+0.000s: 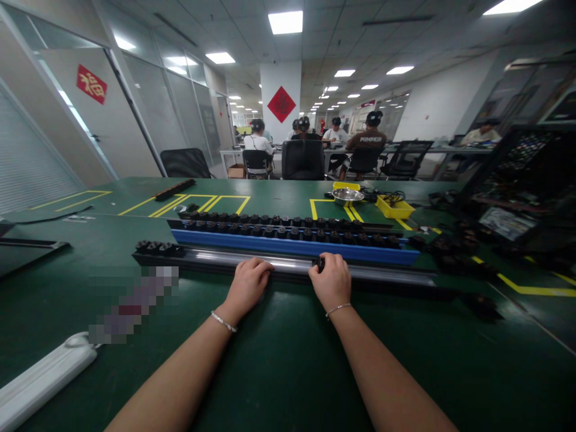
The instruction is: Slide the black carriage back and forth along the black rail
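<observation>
A long black rail (216,258) with a shiny silver channel lies across the green table in front of me. My left hand (248,283) is closed at the rail's near edge, thumb and fingers pressed on it. Between the thumb and fingers of my right hand (332,279) is a small black part (320,264), held at the channel; whether it sits in it I cannot tell. Three or so similar dark pieces (155,247) sit at the rail's left end. Just behind runs a blue rail (288,247) topped with a row of black pieces.
Yellow bins (394,207) and a metal bowl (348,196) stand at the back right. Dark parts and cables (454,246) clutter the right side. A white power strip (49,378) lies front left, a dark strip (175,189) far left. People sit at desks beyond.
</observation>
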`<state>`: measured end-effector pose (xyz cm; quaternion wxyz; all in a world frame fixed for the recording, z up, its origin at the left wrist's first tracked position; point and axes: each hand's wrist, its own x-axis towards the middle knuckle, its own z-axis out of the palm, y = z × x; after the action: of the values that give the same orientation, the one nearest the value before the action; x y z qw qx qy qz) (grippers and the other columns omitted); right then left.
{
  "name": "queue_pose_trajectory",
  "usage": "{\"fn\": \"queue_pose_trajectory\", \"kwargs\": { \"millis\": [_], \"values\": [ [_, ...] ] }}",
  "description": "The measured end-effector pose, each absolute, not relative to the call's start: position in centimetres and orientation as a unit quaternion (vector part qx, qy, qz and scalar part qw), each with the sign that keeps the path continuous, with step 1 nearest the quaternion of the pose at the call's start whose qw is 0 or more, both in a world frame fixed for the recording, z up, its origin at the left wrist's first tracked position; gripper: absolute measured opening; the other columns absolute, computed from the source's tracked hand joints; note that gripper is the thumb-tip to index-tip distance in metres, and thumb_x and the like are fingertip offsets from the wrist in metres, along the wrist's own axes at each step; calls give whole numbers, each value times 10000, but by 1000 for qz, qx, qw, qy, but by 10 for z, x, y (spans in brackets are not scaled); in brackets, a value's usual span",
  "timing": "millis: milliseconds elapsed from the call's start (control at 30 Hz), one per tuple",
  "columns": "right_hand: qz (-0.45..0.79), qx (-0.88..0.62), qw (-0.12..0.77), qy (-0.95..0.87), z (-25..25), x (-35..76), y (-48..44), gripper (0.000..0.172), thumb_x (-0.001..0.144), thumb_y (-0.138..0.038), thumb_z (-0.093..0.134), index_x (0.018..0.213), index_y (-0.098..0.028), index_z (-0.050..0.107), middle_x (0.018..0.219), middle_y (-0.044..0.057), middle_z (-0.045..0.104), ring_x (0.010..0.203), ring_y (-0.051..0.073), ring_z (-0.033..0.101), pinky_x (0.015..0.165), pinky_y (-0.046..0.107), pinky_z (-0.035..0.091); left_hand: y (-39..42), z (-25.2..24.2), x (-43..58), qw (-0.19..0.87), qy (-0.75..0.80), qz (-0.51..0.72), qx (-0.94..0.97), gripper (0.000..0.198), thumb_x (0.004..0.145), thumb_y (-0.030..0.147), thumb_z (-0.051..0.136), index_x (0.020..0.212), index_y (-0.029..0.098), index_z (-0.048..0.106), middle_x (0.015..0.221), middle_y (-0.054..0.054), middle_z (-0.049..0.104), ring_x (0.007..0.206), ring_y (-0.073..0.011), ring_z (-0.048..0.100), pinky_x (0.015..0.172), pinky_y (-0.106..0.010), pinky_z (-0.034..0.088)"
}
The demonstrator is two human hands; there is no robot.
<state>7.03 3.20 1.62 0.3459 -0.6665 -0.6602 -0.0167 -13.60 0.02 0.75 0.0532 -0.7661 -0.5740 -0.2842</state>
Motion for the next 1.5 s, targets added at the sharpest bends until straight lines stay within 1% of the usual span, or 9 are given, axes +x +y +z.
{"fn": "queue_pose_trajectory", "kwargs": {
  "millis": [200,500,733,967,1500],
  "values": [
    [-24,-680,321,-659,18,72,30,258,752,-284,497,973,-202,601,940,70,587,903,209,504,739,316,334,2,6,-137,49,-572,-291,-765,184,843,176,486,952,232,623,907,-22,613,898,-181,560,861,-371,399],
    [-6,-658,329,-678,19,82,30,272,760,-259,488,990,-173,604,941,84,580,891,198,503,748,290,342,2,6,-137,51,-568,-297,-766,178,843,181,486,936,232,628,902,-24,620,897,-187,564,850,-374,409],
    [-15,-669,320,-671,19,85,25,272,786,-311,484,1009,-230,616,923,59,582,882,193,510,747,301,331,3,5,-138,49,-567,-299,-766,175,843,185,488,938,236,626,913,-24,618,903,-185,561,853,-370,407],
    [-15,-665,333,-669,17,85,28,271,772,-287,484,997,-207,613,929,62,584,895,189,515,753,298,337,2,5,-139,48,-567,-300,-765,178,845,179,488,940,237,626,911,-22,615,902,-183,561,856,-367,404],
    [-16,-684,331,-650,18,91,27,285,759,-282,492,1007,-202,608,961,67,595,918,201,522,758,316,326,4,4,-139,45,-566,-303,-765,191,841,184,484,944,242,633,908,-23,625,901,-182,569,848,-365,415]
  ]
}}
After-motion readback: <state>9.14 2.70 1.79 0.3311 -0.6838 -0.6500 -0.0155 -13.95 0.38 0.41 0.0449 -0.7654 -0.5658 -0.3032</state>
